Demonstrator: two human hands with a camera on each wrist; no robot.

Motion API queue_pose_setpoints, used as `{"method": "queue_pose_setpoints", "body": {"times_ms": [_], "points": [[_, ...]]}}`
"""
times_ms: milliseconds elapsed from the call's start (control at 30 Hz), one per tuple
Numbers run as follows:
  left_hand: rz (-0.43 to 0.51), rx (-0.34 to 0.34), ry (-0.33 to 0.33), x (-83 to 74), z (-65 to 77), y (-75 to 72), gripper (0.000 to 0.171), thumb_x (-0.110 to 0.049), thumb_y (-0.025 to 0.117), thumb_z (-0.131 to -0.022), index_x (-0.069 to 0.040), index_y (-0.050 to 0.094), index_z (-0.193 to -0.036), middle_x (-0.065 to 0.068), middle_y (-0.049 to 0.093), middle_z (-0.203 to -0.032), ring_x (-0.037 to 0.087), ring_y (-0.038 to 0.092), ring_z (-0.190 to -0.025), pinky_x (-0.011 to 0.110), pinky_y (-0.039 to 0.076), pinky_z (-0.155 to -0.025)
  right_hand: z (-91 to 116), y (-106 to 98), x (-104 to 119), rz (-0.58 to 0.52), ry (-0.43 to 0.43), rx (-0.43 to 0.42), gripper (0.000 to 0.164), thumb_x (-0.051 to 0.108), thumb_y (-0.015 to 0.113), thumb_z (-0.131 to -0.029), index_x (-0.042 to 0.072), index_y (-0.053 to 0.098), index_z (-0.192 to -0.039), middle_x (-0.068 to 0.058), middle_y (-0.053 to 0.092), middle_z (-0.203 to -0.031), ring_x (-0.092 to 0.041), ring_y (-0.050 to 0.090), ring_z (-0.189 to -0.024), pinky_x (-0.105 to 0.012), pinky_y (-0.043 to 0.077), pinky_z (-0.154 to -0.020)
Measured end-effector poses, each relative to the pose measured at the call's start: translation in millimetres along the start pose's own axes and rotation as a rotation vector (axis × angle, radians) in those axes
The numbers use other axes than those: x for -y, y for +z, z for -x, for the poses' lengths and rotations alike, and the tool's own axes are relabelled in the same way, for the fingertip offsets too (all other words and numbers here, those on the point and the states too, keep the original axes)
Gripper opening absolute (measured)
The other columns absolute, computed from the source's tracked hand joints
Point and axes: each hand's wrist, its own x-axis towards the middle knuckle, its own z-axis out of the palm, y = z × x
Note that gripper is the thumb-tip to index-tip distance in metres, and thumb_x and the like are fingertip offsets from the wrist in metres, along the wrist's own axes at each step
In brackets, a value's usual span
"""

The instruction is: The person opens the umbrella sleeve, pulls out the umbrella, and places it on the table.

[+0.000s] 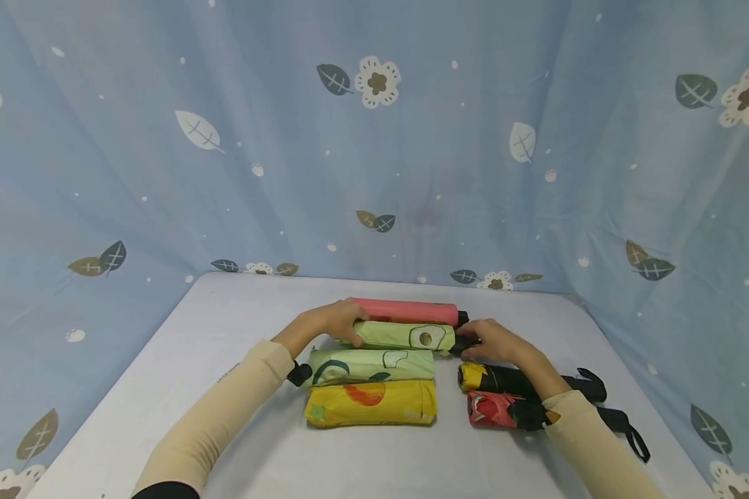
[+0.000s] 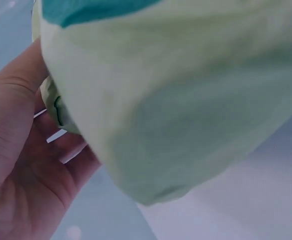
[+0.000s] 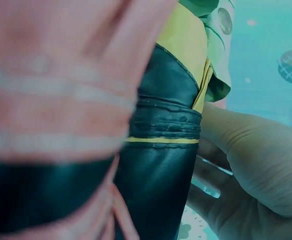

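Observation:
A folded pale green umbrella [image 1: 406,335] with an avocado print lies crosswise on the table, between a pink folded umbrella [image 1: 406,310] and another green one [image 1: 374,366]. My left hand [image 1: 340,320] grips its left end, thumb on the near side. At the opposite end, my right hand [image 1: 496,341] holds the black handle between thumb and fingers. In the left wrist view, the nearer green umbrella's cloth [image 2: 161,100] covers much of the held end. A black and yellow umbrella [image 3: 166,110] hides part of the right fingers in the right wrist view.
A yellow folded umbrella [image 1: 374,403] lies nearest in the left row. Under my right forearm are the black and yellow umbrella and a red and black one [image 1: 493,409] with a wrist strap. Blue printed curtain [image 1: 412,173] surrounds the white table [image 1: 374,464].

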Motion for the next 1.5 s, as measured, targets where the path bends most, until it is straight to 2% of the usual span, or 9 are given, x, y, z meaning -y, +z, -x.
{"method": "queue_pose_setpoints", "body": {"times_ms": [167,300,633,867,967,1100,1233,1367,1500], "points": [[-0.006,-0.049,0.008,1.8,1.9,-1.0,0.013,-0.023,0.077,-0.083,-0.017,0.066,-0.088,-0.008,0.055,-0.072,0.006,0.043,-0.06,0.022,0.037,-0.06,2.7,-2.3,-0.5,-0.019,-0.009,-0.02,0.046,0.018,0.072,-0.089,-0.003,0.06,-0.128,-0.017,0.067,-0.12,-0.03,0.065,-0.106,-0.045,0.054,-0.088],[-0.02,-0.076,-0.017,1.6,2.7,-1.7,0.021,-0.027,0.078,-0.081,-0.015,0.067,-0.094,-0.006,0.053,-0.075,0.008,0.041,-0.062,0.024,0.035,-0.06,4.5,-6.4,1.0,-0.037,-0.028,-0.065,0.045,0.017,0.072,-0.089,-0.002,0.06,-0.129,-0.015,0.068,-0.118,-0.027,0.066,-0.103,-0.045,0.054,-0.086],[-0.006,-0.082,-0.145,-1.7,5.0,-1.8,0.058,-0.036,0.074,-0.083,-0.011,0.054,-0.131,0.004,0.064,-0.115,0.017,0.057,-0.089,0.037,0.048,-0.079,11.9,-16.2,1.9,-0.103,-0.084,-0.157,0.047,0.022,0.073,-0.088,0.0,0.061,-0.129,-0.015,0.067,-0.116,-0.027,0.067,-0.099,-0.04,0.056,-0.081],[-0.056,-0.138,-0.124,-4.5,5.0,-6.0,0.06,-0.038,0.077,-0.081,-0.02,0.052,-0.132,-0.005,0.063,-0.099,0.012,0.057,-0.077,0.032,0.046,-0.066,12.9,-20.7,0.2,-0.22,-0.044,-0.151,0.052,0.025,0.071,-0.091,0.0,0.057,-0.134,-0.021,0.063,-0.124,-0.026,0.07,-0.096,-0.027,0.055,-0.068],[-0.077,-0.136,-0.133,-6.2,4.8,-6.3,0.067,-0.044,0.076,-0.081,-0.022,0.05,-0.139,-0.001,0.066,-0.116,0.017,0.063,-0.094,0.039,0.051,-0.078,12.7,-20.5,0.5,-0.265,-0.045,-0.147,0.054,0.027,0.071,-0.091,0.0,0.056,-0.135,-0.021,0.062,-0.125,-0.022,0.07,-0.094,-0.027,0.055,-0.068],[-0.097,-0.124,-0.161,-5.9,5.0,-6.1,0.077,-0.051,0.074,-0.081,-0.02,0.046,-0.147,0.003,0.061,-0.135,0.024,0.061,-0.116,0.047,0.05,-0.093,12.5,-20.8,1.8,-0.329,-0.058,-0.155,0.058,0.025,0.07,-0.091,-0.002,0.051,-0.139,-0.024,0.059,-0.127,-0.025,0.07,-0.097,-0.026,0.056,-0.072],[-0.083,-0.133,-0.166,-4.1,5.6,-6.0,0.078,-0.047,0.075,-0.081,-0.017,0.046,-0.147,0.005,0.058,-0.139,0.027,0.058,-0.122,0.05,0.048,-0.098,13.4,-23.3,7.0,-0.427,-0.06,-0.166,0.061,0.023,0.069,-0.092,0.001,0.047,-0.144,-0.024,0.056,-0.129,-0.03,0.069,-0.099,-0.032,0.057,-0.077],[-0.068,-0.144,-0.165,-2.5,6.8,-5.4,0.078,-0.045,0.075,-0.081,-0.017,0.045,-0.147,0.005,0.055,-0.143,0.03,0.053,-0.128,0.052,0.044,-0.102,15.0,-25.7,14.5,-0.511,-0.025,-0.177,0.054,0.028,0.069,-0.091,0.012,0.054,-0.14,-0.019,0.055,-0.134,-0.025,0.068,-0.102,-0.04,0.056,-0.085],[-0.038,-0.161,-0.161,-1.4,7.6,-4.9,0.078,-0.043,0.076,-0.081,-0.016,0.045,-0.147,0.005,0.055,-0.144,0.03,0.053,-0.129,0.053,0.043,-0.104,15.7,-24.1,20.4,-0.597,0.004,-0.208,0.047,0.03,0.067,-0.093,0.015,0.057,-0.137,-0.017,0.058,-0.133,-0.028,0.068,-0.105,-0.037,0.055,-0.087]]}}
